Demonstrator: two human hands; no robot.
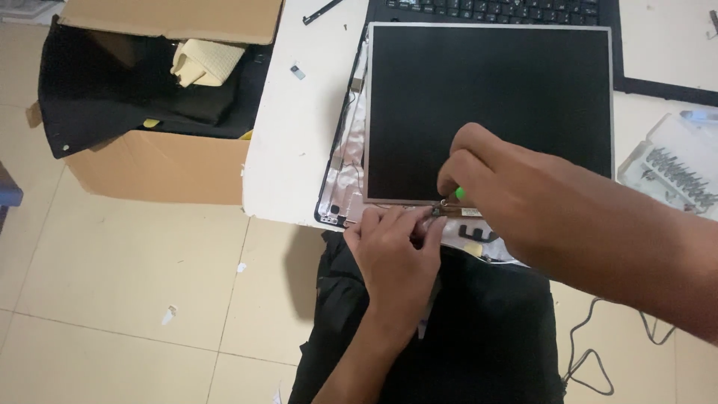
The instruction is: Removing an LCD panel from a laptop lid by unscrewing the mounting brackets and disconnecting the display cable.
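Head view: right hand (pixel 497 176) grips a green-handled screwdriver (pixel 453 196) at the flat black laptop screen panel's (pixel 490 105) near edge (screw hidden), left hand (pixel 396 243) pinching just beside, tip needing steady seating.

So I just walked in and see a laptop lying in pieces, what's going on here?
A person is working on an opened laptop on a white table. The bare screen panel lies flat over the lid shell, bezel off. The right hand holds a small green-tipped screwdriver at the panel's lower edge, while the left hand steadies that edge beside the tool tip. A cardboard box sits on the floor to the left, and a clear case of driver bits lies to the right.
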